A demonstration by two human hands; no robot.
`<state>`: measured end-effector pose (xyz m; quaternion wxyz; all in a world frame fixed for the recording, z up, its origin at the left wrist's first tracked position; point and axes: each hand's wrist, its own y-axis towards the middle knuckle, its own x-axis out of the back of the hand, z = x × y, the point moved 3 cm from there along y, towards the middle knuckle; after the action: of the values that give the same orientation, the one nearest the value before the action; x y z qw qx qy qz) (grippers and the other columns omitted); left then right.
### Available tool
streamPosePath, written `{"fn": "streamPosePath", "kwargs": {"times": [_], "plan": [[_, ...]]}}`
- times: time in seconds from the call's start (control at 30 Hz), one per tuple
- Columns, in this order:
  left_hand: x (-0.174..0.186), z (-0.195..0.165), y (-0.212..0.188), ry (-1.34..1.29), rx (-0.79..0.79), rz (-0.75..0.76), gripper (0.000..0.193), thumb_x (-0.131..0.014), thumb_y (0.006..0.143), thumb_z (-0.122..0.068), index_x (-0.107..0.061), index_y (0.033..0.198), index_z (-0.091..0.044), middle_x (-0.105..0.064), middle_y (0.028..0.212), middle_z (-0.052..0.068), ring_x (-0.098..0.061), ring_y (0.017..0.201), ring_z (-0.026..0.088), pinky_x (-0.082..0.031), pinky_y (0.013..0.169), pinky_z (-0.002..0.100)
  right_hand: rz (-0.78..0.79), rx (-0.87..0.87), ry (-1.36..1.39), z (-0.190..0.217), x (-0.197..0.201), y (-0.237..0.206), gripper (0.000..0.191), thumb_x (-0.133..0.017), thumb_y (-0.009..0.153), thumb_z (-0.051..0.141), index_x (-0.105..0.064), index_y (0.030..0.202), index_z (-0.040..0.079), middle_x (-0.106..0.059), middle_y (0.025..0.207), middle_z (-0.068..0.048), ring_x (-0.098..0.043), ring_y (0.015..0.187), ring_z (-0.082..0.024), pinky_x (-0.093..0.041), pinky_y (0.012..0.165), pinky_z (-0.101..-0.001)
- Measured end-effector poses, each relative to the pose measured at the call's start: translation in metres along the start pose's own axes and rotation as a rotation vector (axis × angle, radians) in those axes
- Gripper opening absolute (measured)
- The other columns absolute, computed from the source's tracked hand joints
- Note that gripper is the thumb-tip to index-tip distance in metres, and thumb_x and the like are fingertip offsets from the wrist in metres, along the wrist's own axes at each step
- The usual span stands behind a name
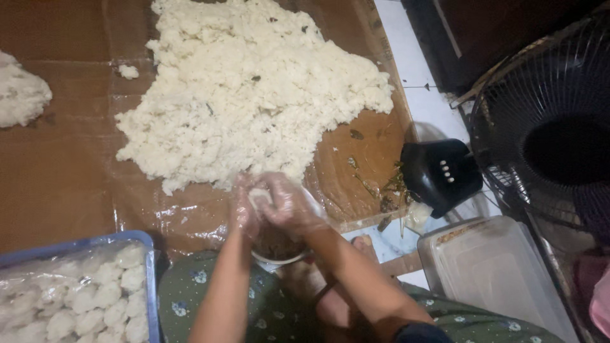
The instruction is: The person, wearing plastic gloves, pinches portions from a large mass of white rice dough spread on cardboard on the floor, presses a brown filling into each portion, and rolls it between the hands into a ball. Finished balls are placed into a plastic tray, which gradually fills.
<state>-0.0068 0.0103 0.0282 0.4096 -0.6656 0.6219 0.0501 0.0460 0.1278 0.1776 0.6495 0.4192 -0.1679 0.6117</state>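
The floor (416, 76) is pale tile, showing bare at one to three o'clock. Over most of it lies flattened brown cardboard (57, 171) covered with a clear plastic sheet (190, 216). On the sheet, at twelve o'clock, spreads a large heap of white rice (248, 89); a smaller mound (19, 95) sits at nine o'clock, well apart, and a small clump (128, 72) lies between them. At three o'clock a black fan base (441, 174) stands on the tile, and at four o'clock a clear lidded container (495, 273).

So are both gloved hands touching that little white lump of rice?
Touching. The head view shows the left hand and right hand cupped round the small rice lump, fingers pressed against it.
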Motion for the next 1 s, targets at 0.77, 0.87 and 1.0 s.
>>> {"fn": "streamPosePath", "kwargs": {"times": [0.77, 0.87, 1.0], "plan": [[-0.032, -0.019, -0.043, 1.073, -0.895, 0.121, 0.045, -0.063, 0.080, -0.007, -0.070, 0.124, -0.005, -0.070, 0.125, 0.016, -0.063, 0.117, 0.027, -0.051, 0.102, 0.038, 0.043, 0.105, 0.010, 0.020, 0.028, 0.009, 0.025, -0.056, 0.087, 0.007, -0.069, 0.106, -0.001, -0.065, 0.100, -0.020, -0.063, 0.096, -0.036, -0.052, 0.081, -0.0425], [-0.038, -0.023, -0.043, 0.882, -0.513, 0.117, 0.052, -0.059, 0.078, -0.004, -0.064, 0.130, -0.010, -0.069, 0.121, 0.010, -0.066, 0.107, 0.022, -0.056, 0.090, 0.035, 0.090, -0.188, 0.113, 0.017, 0.031, 0.012, 0.017, -0.058, 0.096, 0.011, -0.073, 0.099, 0.005, -0.068, 0.097, -0.018, -0.065, 0.093, -0.033, -0.053, 0.079, -0.0412], [-0.037, -0.010, -0.031, 0.019, 0.000, 0.019, 0.031, -0.055, 0.096, -0.015, -0.066, 0.123, -0.008, -0.067, 0.111, 0.006, -0.064, 0.102, 0.021, -0.057, 0.084, 0.041, -0.030, -0.260, 0.190, 0.013, 0.050, 0.006, 0.018, -0.057, 0.098, 0.012, -0.073, 0.095, 0.004, -0.071, 0.091, -0.017, -0.069, 0.086, -0.033, -0.055, 0.079, -0.0439]]}}
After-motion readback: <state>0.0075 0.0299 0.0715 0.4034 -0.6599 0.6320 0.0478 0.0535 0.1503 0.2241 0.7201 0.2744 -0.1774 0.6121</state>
